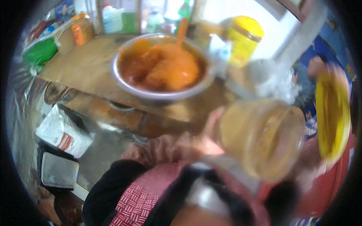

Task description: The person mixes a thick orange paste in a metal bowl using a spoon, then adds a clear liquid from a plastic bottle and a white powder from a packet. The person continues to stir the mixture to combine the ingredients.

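My left hand [209,133] grips a translucent plastic jar [256,141] with tan residue inside, tilted on its side with its open mouth toward the right. My right hand [320,69], blurred at the far right, holds a round yellow lid [330,116] apart from the jar. Beyond them on a wooden board stands a wide metal bowl [126,84] filled with orange-red paste, with an orange utensil [182,32] standing in it.
A yellow-lidded container [245,34], orange jar [79,34], bottles [111,20] and green basket [39,51] stand on the board [71,67]. Crumpled clear plastic [279,83] lies right. Below left are a white sack [64,132], dark-rimmed tray [58,169]; red container [332,179] at lower right.
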### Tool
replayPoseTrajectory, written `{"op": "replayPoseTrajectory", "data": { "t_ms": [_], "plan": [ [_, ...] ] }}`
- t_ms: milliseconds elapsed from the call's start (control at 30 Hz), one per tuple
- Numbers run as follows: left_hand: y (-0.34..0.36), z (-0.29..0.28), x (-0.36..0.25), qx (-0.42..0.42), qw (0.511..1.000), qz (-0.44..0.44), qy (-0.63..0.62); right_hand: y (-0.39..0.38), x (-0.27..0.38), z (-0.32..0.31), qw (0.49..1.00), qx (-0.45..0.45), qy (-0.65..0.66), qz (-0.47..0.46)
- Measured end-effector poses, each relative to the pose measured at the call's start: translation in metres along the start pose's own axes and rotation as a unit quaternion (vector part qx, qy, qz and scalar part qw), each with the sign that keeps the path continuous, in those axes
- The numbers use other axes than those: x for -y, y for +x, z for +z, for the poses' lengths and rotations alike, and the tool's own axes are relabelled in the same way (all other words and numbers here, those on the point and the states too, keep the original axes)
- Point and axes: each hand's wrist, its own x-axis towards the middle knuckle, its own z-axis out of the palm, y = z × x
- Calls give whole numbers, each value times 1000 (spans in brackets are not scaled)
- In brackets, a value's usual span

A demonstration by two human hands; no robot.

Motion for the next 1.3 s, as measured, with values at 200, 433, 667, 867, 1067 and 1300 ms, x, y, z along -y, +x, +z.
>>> {"op": "replayPoseTrajectory", "data": {
  "t_ms": [200, 433, 667, 867, 1067, 1300],
  "plan": [
    [-16, -19, -13, 43, 999, 9, 30, 32, -152, -42, 850, 305, -418, 100],
    [-18, -14, -16, -151, 982, 66, 93, 20, -141, -39, 859, 56, -492, -132],
    [-27, -25, -28, 41, 995, 14, -92, -17, -33, 35, 781, 448, -383, -206],
    [-11, -18, -22, 56, 989, 104, 91, -14, -57, 60, 696, 509, -479, -162],
    [-18, -9, -26, 1, 992, 103, 78, 8, -71, 71, 701, 622, -347, -40],
    [-17, 0, -34, 14, 998, 36, 45, 43, -78, 76, 709, 634, -308, 35]
  ]
}}
